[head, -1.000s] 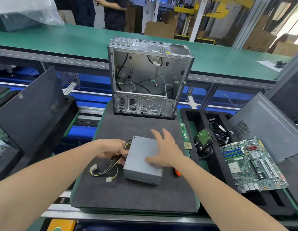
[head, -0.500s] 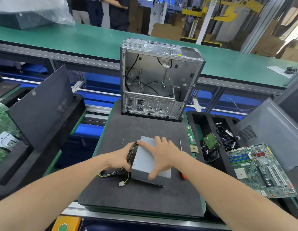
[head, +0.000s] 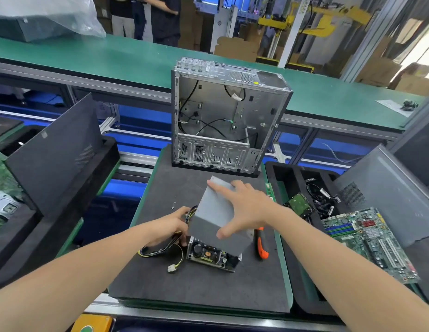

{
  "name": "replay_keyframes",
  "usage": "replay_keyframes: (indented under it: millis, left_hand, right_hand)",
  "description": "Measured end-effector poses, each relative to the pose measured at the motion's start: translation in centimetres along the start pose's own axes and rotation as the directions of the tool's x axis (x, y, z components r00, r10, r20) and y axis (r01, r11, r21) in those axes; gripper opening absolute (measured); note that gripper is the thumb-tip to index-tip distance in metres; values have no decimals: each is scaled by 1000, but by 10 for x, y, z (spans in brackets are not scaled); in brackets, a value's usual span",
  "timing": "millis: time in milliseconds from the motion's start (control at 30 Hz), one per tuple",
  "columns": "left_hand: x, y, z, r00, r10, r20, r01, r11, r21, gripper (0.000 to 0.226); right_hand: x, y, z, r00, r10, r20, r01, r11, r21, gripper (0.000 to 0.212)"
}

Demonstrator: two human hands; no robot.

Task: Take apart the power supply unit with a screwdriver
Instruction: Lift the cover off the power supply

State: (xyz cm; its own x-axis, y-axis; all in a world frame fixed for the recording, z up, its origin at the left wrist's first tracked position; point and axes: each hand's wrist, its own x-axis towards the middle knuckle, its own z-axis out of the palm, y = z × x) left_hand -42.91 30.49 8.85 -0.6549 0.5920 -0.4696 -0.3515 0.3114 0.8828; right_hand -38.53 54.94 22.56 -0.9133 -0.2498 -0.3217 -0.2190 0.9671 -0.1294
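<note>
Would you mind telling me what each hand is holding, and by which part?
The right hand grips the grey cover across its top, thumb on the near face. The left hand holds the cable bundle close to the power supply base.

Bare forearms reach in from the bottom of the view, the left from 7 o'clock and the right from 5 o'clock, converging toward the centre. The right hand (head: 247,207) is spread wide, palm down, over a tilted grey cover (head: 213,212). Its index finger (head: 214,186) stretches toward 11 o'clock to the cover's far corner, the thumb (head: 224,233) presses on the near face, and the other fingers bend over the far edge. At 8 o'clock of it the left hand (head: 170,226) sits lower, wrist straight, its fingers curled round a bundle of cables (head: 156,250).
</note>
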Motion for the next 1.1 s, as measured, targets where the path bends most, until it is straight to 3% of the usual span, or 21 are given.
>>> replay_keyframes:
  millis: [167, 267, 333, 467, 600, 767, 833, 900, 933, 1000, 1100]
  left_hand:
    - [4, 5, -10, 997, -60, 39, 59, 998, 20, 57]
    - [8, 26, -10, 981, 16, -195, 22, 981, 192, 40]
    - [11, 43, -8, 947, 113, -300, -77, 989, 129, 40]
    - [19, 73, 0, 943, 211, -256, -237, 969, -75, 36]
    - [33, 89, 8, 929, 168, -330, -232, 958, -166, 28]
    - [47, 96, 3, 856, 160, -492, -206, 978, -40, 36]
    - [48, 102, 0, 831, 185, -524, -201, 979, 27, 26]
    - [47, 106, -8, 763, 192, -618, -157, 981, 111, 8]
    - [46, 107, -12, 721, 181, -669, -132, 984, 123, 4]
    - [43, 109, -19, 652, 151, -743, -111, 988, 104, 5]
    - [38, 104, -29, 555, 150, -818, -57, 988, 143, 6]
  right_hand:
    - [10, 16, -34, 998, 58, -1, -52, 899, 435, 117]
    - [21, 19, -40, 998, 60, -33, -31, 825, 565, 116]
    - [28, 20, -39, 997, 63, -48, -16, 761, 648, 117]
    - [41, 21, -32, 994, 88, -69, 4, 588, 809, 112]
    - [53, 21, -23, 985, 149, -88, 27, 367, 930, 106]
    - [63, 33, -14, 990, 119, -78, 63, 121, 991, 73]
    - [67, 35, -14, 992, 112, -55, 54, 15, 998, 71]
    - [73, 33, -15, 987, 153, -57, 67, -65, 996, 58]
    - [77, 32, -16, 975, 214, -52, 72, -87, 994, 51]
    - [87, 34, -16, 931, 364, -43, 43, 7, 999, 42]
    - [97, 34, -7, 925, 377, -46, -33, 201, 979, 81]
